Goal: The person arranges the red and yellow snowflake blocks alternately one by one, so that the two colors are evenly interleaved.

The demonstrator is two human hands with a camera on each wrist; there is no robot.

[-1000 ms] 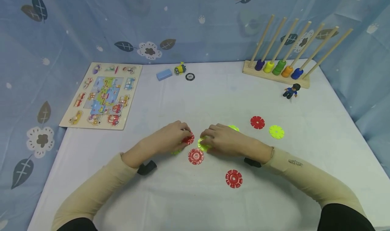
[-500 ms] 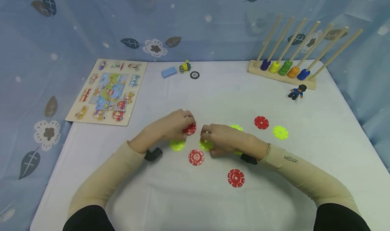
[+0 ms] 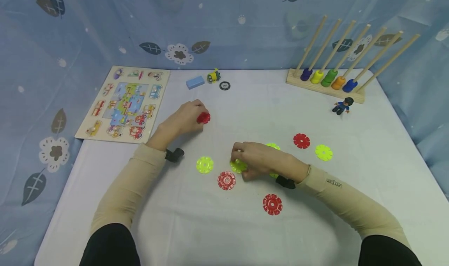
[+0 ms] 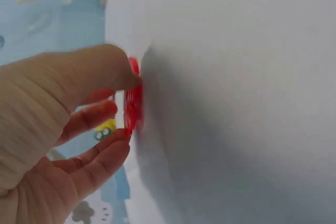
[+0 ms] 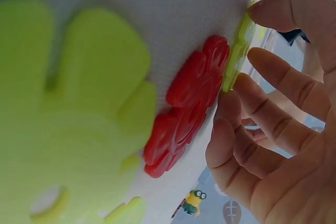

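Note:
In the head view my left hand (image 3: 186, 119) pinches a red flower-shaped plastic disc (image 3: 204, 117) above the left middle of the table. The left wrist view shows that disc (image 4: 133, 98) edge-on between thumb and fingers, close to the cloth. My right hand (image 3: 257, 158) holds a yellow-green disc (image 3: 238, 166) by its edge, thumb on one side and fingers on the other. Under this hand, in the right wrist view, lies a red disc (image 5: 189, 108), hidden from the head view. A nearer yellow-green disc (image 5: 79, 114) fills that view's left side.
Loose discs lie about: yellow-green (image 3: 205, 165), red (image 3: 226, 180), red (image 3: 272, 204), red (image 3: 301, 140) and yellow-green (image 3: 323, 152). At the back stand a puzzle board (image 3: 94, 117), blue block (image 3: 195, 82), yellow toy (image 3: 213, 76), black chip (image 3: 225, 86), bead rack (image 3: 324, 88) and toy figure (image 3: 342, 106).
My left hand has moved away from the right hand, toward the back left, with the red disc, uncovering a yellow-green disc. My right hand stays nearly in place. The head view has shifted slightly.

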